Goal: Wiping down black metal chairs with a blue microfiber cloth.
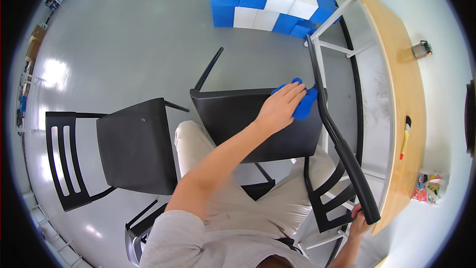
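Note:
A black chair [225, 114] with a slatted backrest is tilted in front of my legs, its seat panel facing up toward me. My left hand [281, 106] reaches across the seat and presses a blue cloth [306, 105] against its right edge, beside a long black leg bar [342, 151]. The fingers lie together over the cloth. Low on the right, my right hand [359, 224] grips the chair near the thick end of that bar, by the backrest. Part of its grip is hidden behind the bar.
Another black chair [136, 146] stands at the left, and part of a further one [144, 223] shows behind my left arm. A wooden table [396, 79] along the right holds a bottle [421, 49], a yellow-handled tool [405, 138] and a colourful packet [429, 187]. Blue and white blocks [243, 17] stand ahead.

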The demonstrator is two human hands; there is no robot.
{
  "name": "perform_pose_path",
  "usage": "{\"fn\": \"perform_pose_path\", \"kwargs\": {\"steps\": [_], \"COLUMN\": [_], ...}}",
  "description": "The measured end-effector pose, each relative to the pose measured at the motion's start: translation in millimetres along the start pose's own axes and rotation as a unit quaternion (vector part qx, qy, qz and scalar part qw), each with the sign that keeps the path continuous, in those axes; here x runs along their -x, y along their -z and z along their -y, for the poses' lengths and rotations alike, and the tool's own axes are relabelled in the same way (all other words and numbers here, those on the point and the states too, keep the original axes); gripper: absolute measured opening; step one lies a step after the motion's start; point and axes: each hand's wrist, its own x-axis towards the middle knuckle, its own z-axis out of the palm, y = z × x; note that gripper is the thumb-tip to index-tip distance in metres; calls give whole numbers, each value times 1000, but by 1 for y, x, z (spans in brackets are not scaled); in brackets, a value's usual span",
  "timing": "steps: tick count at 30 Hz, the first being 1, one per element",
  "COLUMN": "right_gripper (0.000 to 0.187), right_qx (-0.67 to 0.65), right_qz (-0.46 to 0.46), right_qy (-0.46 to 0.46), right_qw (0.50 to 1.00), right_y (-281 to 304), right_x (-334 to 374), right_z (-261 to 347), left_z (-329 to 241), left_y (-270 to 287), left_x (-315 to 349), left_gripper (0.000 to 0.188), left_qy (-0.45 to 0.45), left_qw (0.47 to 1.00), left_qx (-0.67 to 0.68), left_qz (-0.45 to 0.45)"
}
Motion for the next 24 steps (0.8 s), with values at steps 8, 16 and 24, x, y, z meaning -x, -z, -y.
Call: {"fn": "perform_pose_path", "kwargs": {"steps": [8, 16, 24], "right_gripper": [55, 54, 32], "right_qx": [4, -63, -133], "right_qz": [-4, -25, -9], "right_qy": [-36, -38, -2], "right_qw": [999, 997, 991], "right_y": [0, -4, -10], "right_x": [-3, -18, -20], "right_z": [16, 18, 16], "left_z": [60, 62, -33], "left_y": [95, 54, -75], "left_x": [85, 61, 16], "left_gripper": [55, 44, 45], "left_qy": [54, 165, -18], "left_qw": [989, 953, 998], "left_qx": [-134, -177, -63], "left_qz": [-28, -184, 16]}}
